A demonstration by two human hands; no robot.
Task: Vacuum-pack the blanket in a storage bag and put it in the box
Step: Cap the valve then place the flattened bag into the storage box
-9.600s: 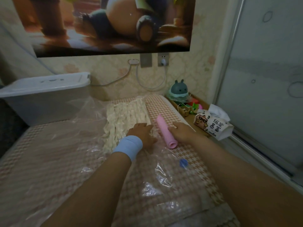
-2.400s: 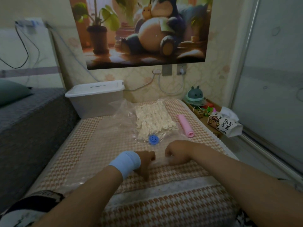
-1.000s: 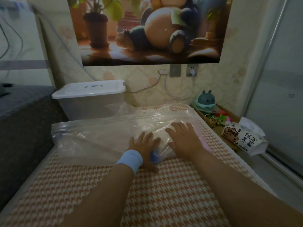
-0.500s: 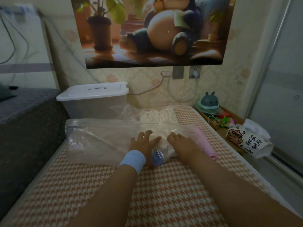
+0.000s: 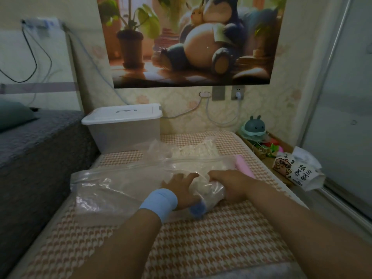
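- Closest to the near edge of the bed (image 5: pixel 201 248), the blue valve (image 5: pixel 198 210) of the storage bag (image 5: pixel 120 184) has nothing attached to it.
- Just beyond it, our left hand (image 5: pixel 181 190) lies with fingers spread flat and presses down on the bag. Our right hand (image 5: pixel 231 186) curls over the bundled right end and grips it.
- The blanket (image 5: pixel 209 189) is already inside the bag, around the middle of the bed, so we judge the bagging done. The bag seems doubled over on itself, which looks like shaping it to fit the box.
- The bag's left part is slack and looks empty. We cannot tell whether the air is fully drawn out.
- The pink pump (image 5: pixel 244 166) lies just past our right hand, toward the bed's right edge and apart from the valve.
- The box (image 5: pixel 122 129) stands at the bed's far left corner with its lid (image 5: pixel 122 113) on. Opening it and putting the pack inside is what remains.
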